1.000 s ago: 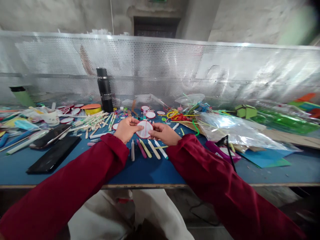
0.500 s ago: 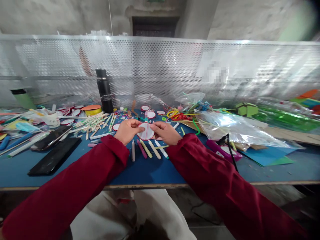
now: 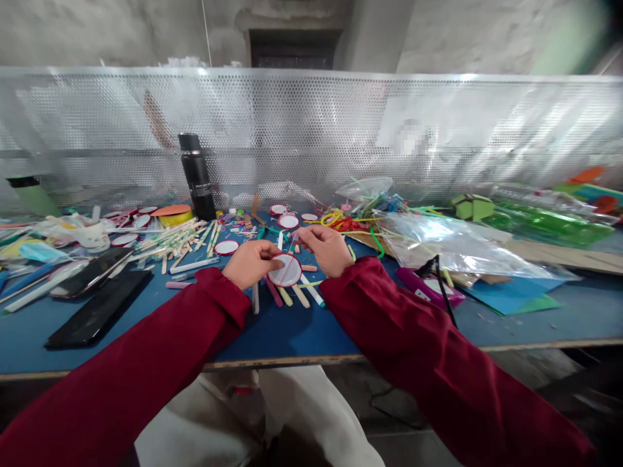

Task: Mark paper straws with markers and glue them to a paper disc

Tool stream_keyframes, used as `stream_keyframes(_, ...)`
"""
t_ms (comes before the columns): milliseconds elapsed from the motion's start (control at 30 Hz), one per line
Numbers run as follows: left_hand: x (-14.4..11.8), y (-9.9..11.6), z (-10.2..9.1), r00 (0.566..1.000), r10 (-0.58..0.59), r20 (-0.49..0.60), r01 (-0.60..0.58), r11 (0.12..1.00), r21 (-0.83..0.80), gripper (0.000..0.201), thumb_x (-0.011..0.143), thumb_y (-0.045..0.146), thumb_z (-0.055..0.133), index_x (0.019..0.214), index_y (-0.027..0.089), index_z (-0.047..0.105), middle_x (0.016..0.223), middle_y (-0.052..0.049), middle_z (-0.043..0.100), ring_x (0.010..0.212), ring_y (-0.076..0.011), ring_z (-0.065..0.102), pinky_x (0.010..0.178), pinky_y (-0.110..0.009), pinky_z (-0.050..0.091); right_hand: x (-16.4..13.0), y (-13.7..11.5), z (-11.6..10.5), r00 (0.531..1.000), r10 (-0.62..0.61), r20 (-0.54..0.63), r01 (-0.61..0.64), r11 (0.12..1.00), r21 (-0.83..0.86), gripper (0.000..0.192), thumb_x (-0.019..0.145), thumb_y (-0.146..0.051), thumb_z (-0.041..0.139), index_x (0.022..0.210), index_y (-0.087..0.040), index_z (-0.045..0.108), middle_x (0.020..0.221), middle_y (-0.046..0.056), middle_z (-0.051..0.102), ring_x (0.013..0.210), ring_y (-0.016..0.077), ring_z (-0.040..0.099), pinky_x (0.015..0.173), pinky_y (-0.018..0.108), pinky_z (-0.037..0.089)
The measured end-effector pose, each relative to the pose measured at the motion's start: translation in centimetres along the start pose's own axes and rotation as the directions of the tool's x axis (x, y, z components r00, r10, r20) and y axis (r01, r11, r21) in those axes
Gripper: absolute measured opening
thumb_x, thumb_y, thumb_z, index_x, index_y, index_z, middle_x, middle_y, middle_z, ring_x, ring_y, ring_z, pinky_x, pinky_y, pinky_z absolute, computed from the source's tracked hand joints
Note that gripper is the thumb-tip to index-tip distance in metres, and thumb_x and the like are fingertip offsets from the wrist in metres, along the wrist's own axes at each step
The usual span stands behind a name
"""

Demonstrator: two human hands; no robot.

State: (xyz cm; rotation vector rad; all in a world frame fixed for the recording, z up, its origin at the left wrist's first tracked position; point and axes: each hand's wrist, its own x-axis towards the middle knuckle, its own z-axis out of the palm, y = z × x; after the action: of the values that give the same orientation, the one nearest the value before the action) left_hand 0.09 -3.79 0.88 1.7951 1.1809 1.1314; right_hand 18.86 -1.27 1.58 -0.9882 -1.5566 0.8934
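My left hand (image 3: 253, 262) pinches the left edge of a small round white disc (image 3: 285, 271) with a red rim, held tilted over the table. A thin dark-red line runs across the disc's face toward my right hand. My right hand (image 3: 327, 249) is closed just above the disc's upper right, its thumb and forefinger pinching a thin, narrow strip (image 3: 294, 241) whose kind I cannot make out. Under the disc lies a row of markers (image 3: 316, 296), partly covered by it. More red-rimmed white discs (image 3: 289, 221) lie behind my hands.
Popsicle sticks (image 3: 187, 240), two black phones (image 3: 100, 309) and a black bottle (image 3: 197, 176) are on the left. Coloured pipe cleaners (image 3: 335, 222), clear plastic bags (image 3: 438, 243), a purple tool with a black cord (image 3: 431, 287) and blue paper (image 3: 511, 292) lie right. A perforated metal screen (image 3: 302, 139) stands behind.
The disc has moved slightly down toward me, now covering the markers' upper ends. My right hand has left the disc's edge and risen with a thin strip between its fingers. The view shifted slightly.
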Motion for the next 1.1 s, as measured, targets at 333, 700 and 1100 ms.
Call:
stream_keyframes(333, 0.0, 0.5, 0.2, 0.996, -0.067, -0.062, 0.06, 0.992, -0.108, 0.021, 0.058, 0.022, 0.08, 0.071, 0.016, 0.066, 0.066, 0.001, 0.068, 0.06, -0.0123, 0.059, 0.061, -0.026, 0.047, 0.5, 0.3, -0.3, 0.998, -0.063, -0.005, 0.063, 0.998, -0.007, 0.031, 0.079, -0.05, 0.062, 0.071, -0.02, 0.065, 0.069, -0.001, 0.063, 0.063, 0.0121, 0.051, 0.059, 0.026, 0.045)
stream_keyframes(700, 1.3, -0.6, -1.0, 0.967, -0.151, -0.205, 0.084, 0.95, -0.301, 0.035, 0.056, 0.032, 0.086, 0.083, 0.016, 0.069, 0.076, -0.002, 0.071, 0.068, -0.0144, 0.063, 0.069, -0.03, 0.052, -0.4, -0.2, 0.7, 0.955, 0.153, 0.254, -0.193, 0.971, 0.141, 0.032, 0.067, -0.049, 0.078, 0.068, -0.021, 0.064, 0.061, -0.004, 0.056, 0.067, 0.0131, 0.057, 0.067, 0.029, 0.058)
stream_keyframes(1100, 0.4, 0.4, -0.3, 0.979, -0.044, -0.199, 0.009, 0.985, -0.172, 0.025, 0.063, 0.025, 0.083, 0.081, 0.015, 0.069, 0.081, -0.005, 0.075, 0.075, -0.017, 0.069, 0.075, -0.033, 0.055, -0.8, -0.8, 0.8, 0.959, 0.214, 0.186, -0.25, 0.947, 0.201, 0.023, 0.067, -0.039, 0.076, 0.074, -0.022, 0.062, 0.068, -0.005, 0.056, 0.069, 0.0124, 0.056, 0.069, 0.031, 0.061)
